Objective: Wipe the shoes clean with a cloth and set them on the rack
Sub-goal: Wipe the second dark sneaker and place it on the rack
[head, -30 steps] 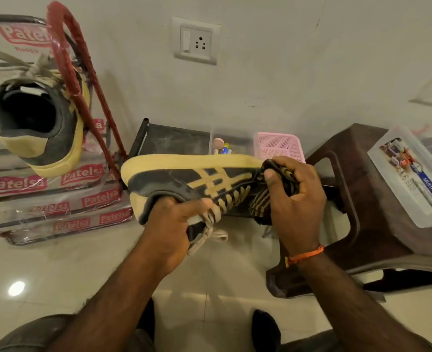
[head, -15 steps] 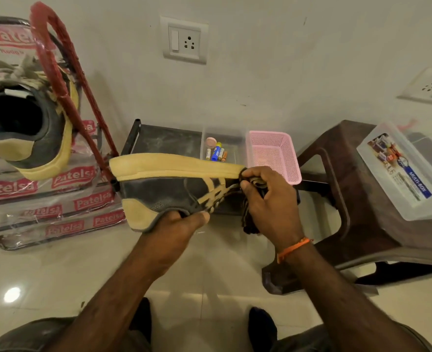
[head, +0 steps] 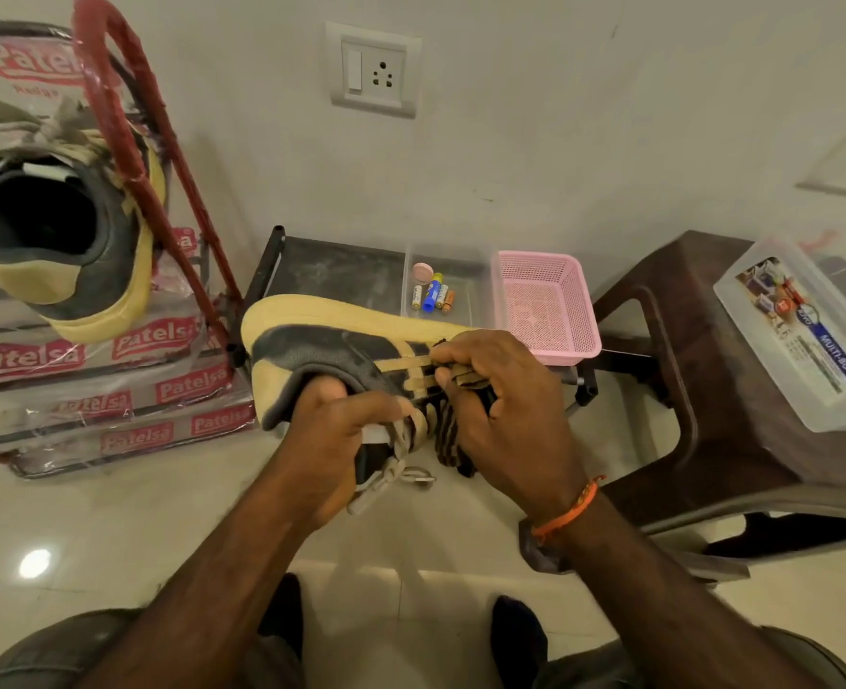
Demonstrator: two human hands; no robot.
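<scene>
A grey and yellow sneaker [head: 321,340] is held on its side in mid-air, sole toward the wall. My left hand [head: 331,440] grips it through the opening near the heel, with loose laces hanging below. My right hand [head: 500,405] grips a dark striped cloth [head: 453,440] and presses it against the shoe's striped side. The matching second sneaker [head: 63,241] sits on the plastic-wrapped rack [head: 122,121] at the left, heel toward me.
A low dark stand [head: 341,271] by the wall carries a clear tray with batteries [head: 433,293] and a pink basket [head: 545,305]. A brown plastic stool [head: 709,370] at the right bears a clear box [head: 804,330]. My knees show at the bottom.
My right hand slid the cloth from the toe end back along the shoe's side toward the middle. The shoe turned a little, and its laces hang in view again.
</scene>
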